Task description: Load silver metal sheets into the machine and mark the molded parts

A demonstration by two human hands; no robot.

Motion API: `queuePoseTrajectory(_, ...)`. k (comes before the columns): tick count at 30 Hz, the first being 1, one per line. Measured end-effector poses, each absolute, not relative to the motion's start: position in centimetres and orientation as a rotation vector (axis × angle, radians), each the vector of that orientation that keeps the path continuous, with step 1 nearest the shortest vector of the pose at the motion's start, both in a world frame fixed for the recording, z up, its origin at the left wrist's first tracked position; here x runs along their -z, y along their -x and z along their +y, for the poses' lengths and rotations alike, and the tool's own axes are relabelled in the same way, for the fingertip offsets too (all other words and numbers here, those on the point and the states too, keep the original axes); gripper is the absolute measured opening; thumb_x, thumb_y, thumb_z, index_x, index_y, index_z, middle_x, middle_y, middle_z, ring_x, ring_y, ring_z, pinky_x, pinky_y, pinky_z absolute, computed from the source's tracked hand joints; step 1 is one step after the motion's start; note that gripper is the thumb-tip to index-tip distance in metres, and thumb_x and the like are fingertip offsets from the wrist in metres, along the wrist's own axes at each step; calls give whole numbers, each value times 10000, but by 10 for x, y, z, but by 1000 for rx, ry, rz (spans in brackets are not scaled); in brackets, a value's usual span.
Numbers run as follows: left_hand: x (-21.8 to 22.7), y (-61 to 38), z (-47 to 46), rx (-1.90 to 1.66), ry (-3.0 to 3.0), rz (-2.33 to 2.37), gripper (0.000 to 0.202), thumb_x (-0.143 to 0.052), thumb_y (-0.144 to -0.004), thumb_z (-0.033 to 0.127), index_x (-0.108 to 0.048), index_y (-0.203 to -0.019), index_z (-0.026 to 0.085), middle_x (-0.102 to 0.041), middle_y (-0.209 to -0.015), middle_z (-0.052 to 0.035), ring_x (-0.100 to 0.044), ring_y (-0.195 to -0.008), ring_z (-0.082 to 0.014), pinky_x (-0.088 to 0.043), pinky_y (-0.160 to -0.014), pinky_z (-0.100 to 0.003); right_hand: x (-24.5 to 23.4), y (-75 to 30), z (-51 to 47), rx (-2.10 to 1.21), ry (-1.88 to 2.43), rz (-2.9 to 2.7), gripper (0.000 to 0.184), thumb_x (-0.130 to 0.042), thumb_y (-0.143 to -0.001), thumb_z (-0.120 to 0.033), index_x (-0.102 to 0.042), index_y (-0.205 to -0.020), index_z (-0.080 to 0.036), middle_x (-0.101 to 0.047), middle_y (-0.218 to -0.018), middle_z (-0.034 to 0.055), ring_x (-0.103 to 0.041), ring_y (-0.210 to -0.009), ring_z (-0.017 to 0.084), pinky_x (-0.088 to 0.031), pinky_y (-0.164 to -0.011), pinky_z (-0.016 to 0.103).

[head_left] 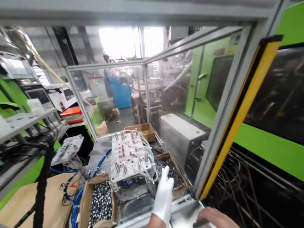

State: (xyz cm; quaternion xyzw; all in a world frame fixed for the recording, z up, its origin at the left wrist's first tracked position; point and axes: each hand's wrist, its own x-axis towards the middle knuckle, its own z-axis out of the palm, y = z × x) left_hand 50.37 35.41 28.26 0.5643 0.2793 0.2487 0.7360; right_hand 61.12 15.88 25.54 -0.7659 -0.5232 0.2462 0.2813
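Observation:
My left hand (164, 193), in a white glove, reaches over the near edge of the right cardboard box (180, 170) of small dark metal parts (168, 169). Its fingers are stretched out, and I see nothing held in them. My right hand (220, 225), bare, is at the bottom edge over the metal ledge (182, 219). Its fingers are bent towards the thumb, with a small dark thing (197, 223) at the tips, too blurred to name. Beyond both hands stands a white fixture plate (131, 154) with metal pins, red-marked spots and clear tubes.
Another cardboard box (80, 210) of shiny metal parts (100, 202) stands left of the fixture, beside blue hoses (75, 211). Behind is an open carton (144, 130). A yellow-and-black post (239, 115) rises at right; a frame beam (126, 10) crosses overhead. A grey cabinet (180, 127) stands right.

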Motion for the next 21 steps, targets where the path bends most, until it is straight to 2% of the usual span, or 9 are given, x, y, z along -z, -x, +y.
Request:
queuePoseTrajectory(3, -289, -456, 342, -585, -910, 507, 618, -533, -880, 249, -433, -1472, 103, -366, -1646, -163, -363, -1509, -268, -239, -1286, -419, -256, -588, 167, -646, 2009, -1530, 262, -527, -878, -179, -682, -1078, -250, -676, -1166, 88, -620, -1134, 236, -485, -1006, 330)
queuePoseTrajectory(6, -288, -395, 333, -691, -735, 528, 405, -628, -853, 241, -632, -1250, 161, -615, -1453, -131, -559, -1358, -287, -420, -1196, -413, -255, -554, 195, -644, 1861, -1700, 249, -582, -839, -133, -658, -1049, -241, -622, -1283, 72, -548, -1244, 219, -431, -1067, 309)
queuePoseTrajectory(8, -278, -355, 328, -774, -693, 684, 308, -712, -806, 253, -694, -1109, 198, -733, -1261, -95, -664, -1215, -262, -526, -1082, -371, -252, -532, 218, -654, 1813, -1832, 236, -665, -811, -171, -658, -1039, -234, -573, -1390, 79, -476, -1342, 256, -390, -1122, 346)
queuePoseTrajectory(10, -261, -321, 321, -812, -569, 829, 311, -798, -725, 270, -720, -1020, 209, -782, -1103, -81, -727, -1049, -235, -587, -953, -340, -248, -512, 240, -673, 1874, -1984, 278, -697, -812, -202, -669, -1088, -209, -520, -1477, 125, -427, -1396, 331, -369, -1150, 435)
queuePoseTrajectory(12, -239, -295, 314, -825, -413, 889, 326, -852, -653, 264, -735, -951, 202, -798, -979, -69, -744, -916, -203, -597, -853, -313, -245, -498, 258, -643, 1996, -2141, 279, -620, -865, -160, -678, -1138, -164, -523, -1473, 192, -459, -1367, 391, -389, -1119, 525)
queuePoseTrajectory(14, -216, -280, 304, -837, -306, 894, 314, -879, -607, 242, -741, -885, 194, -799, -883, -56, -739, -827, -178, -584, -792, -296, -242, -490, 269, -572, 2088, -2265, 300, -505, -902, -85, -691, -1132, -137, -599, -1366, 223, -552, -1262, 398, -444, -1042, 550)
queuePoseTrajectory(17, -188, -275, 289, -828, -213, 877, 325, -908, -526, 206, -755, -813, 187, -804, -862, -70, -741, -812, -200, -569, -818, -338, -238, -489, 278, -500, 2103, -2362, 299, -487, -896, -66, -707, -1083, -145, -675, -1208, 193, -627, -1128, 367, -494, -945, 487)
queuePoseTrajectory(21, -177, -283, 275, -886, -183, 887, 348, -910, -504, 280, -785, -815, 184, -813, -982, -118, -745, -963, -291, -540, -952, -423, -240, -497, 283, -566, 2074, -2362, 308, -506, -853, -49, -709, -1060, -153, -701, -1135, 150, -648, -1067, 311, -481, -871, 359)
